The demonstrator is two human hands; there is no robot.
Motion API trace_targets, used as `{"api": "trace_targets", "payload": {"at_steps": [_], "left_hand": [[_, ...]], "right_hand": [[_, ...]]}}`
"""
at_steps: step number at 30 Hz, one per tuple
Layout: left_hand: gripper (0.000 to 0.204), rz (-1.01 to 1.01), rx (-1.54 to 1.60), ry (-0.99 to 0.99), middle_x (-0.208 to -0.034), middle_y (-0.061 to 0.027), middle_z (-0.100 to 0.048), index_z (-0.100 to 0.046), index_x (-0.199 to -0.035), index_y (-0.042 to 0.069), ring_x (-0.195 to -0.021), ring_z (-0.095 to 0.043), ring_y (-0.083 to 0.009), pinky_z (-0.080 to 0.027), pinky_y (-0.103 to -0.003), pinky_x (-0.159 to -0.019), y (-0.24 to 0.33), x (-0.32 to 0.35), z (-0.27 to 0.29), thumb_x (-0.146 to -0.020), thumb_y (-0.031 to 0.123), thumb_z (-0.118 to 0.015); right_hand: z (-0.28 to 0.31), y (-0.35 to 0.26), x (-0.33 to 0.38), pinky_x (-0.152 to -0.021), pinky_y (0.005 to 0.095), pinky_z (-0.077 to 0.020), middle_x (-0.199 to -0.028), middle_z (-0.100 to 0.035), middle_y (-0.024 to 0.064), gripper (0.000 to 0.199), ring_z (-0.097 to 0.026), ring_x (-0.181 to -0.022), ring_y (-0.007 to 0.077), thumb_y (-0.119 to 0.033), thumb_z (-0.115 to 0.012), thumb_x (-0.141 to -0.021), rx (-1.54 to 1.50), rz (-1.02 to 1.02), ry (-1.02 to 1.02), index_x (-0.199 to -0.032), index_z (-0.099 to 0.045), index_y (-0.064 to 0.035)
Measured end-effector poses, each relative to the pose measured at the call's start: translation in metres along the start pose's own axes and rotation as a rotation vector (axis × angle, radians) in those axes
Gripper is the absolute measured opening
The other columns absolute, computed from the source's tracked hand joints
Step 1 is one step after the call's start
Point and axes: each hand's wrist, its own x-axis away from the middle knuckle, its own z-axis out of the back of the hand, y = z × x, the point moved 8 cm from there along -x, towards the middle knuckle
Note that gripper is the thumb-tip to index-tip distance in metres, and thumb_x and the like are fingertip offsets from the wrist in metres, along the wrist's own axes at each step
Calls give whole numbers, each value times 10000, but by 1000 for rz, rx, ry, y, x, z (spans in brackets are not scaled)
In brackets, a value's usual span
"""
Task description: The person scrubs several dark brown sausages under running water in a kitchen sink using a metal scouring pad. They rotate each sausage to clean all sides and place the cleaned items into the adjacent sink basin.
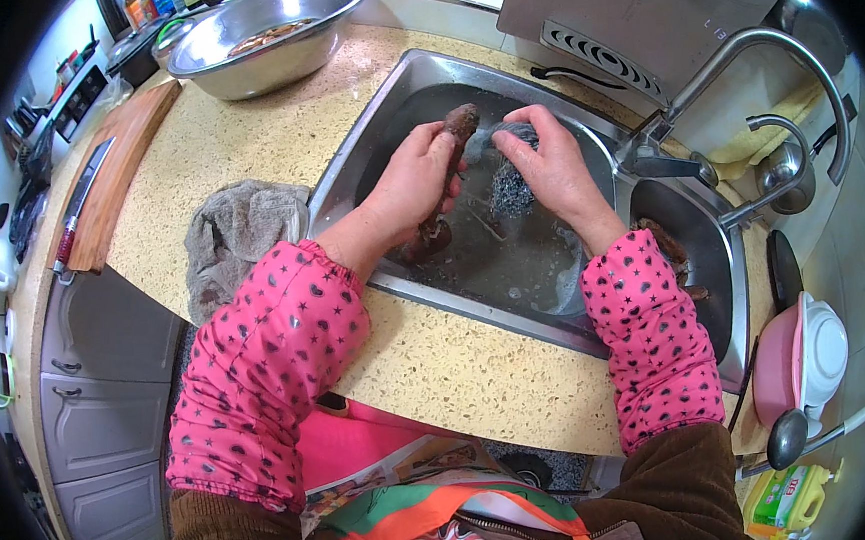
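Head view: left hand [414, 179] fingers wrapped round muddy root [450, 163] over sink [364, 154] mid-basin; right hand [551, 166] fingers curled on scrubber [512, 186] vs it. Root still brown, so scrubbing prob. unfinished; more roots [674, 253] in right basin.

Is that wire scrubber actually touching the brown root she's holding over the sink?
Cannot tell. In the head view the right hand holds the steel scrubber close beside the brown root in the left hand, but fingers hide where they would meet.

Bare hands [416, 181] emerge from pink sleeve covers [268, 362] dotted with dark stars and hearts, worn over brown corduroy sleeves [679, 489] and a striped orange-green apron [440, 515].
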Motion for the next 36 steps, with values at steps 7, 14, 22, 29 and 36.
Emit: {"api": "trace_targets", "payload": {"at_steps": [7,14,22,29,36], "left_hand": [[249,34,314,-135,-831,-54,-542,-472,-1099,40,-587,-494,-99,-418,-236,-452,-10,-8,2,-1043,243,-339],[252,55,315,-272,-829,-67,-566,-503,-1035,33,-550,-486,-85,-388,-204,-388,-3,4,-27,-1036,243,-363],[263,95,317,-214,-777,-61,-565,-500,-1042,56,-524,-518,-100,-402,-221,-386,-9,2,-12,-1040,263,-338],[362,66,310,-20,-839,-79,-614,-518,-1044,32,-571,-529,-107,-441,-225,-440,-8,-12,27,-1048,327,-309],[274,6,403,95,-785,-32,-560,-550,-961,60,-655,-550,-111,-465,-225,-489,3,-14,39,-962,331,-596]], "right_hand": [[9,-58,11,-853,346,-463,-994,-590,142,226,-590,-951,283,-73,-644,-864,-23,394,155,-1069,-573,-9],[11,-24,-7,-802,403,-473,-958,-545,165,139,-557,-944,361,-2,-621,-819,102,340,196,-944,-562,-1],[-8,-66,11,-785,428,-460,-904,-540,176,152,-553,-906,374,10,-627,-785,123,545,129,-922,-560,16],[-29,-36,14,-802,447,-460,-964,-552,203,198,-555,-936,394,-64,-626,-833,72,311,-19,-998,-552,18],[-110,65,79,-936,457,-475,-1321,-473,285,506,-523,-1205,398,-107,-655,-789,521,-2,-1038,-1233,-467,47]]}}
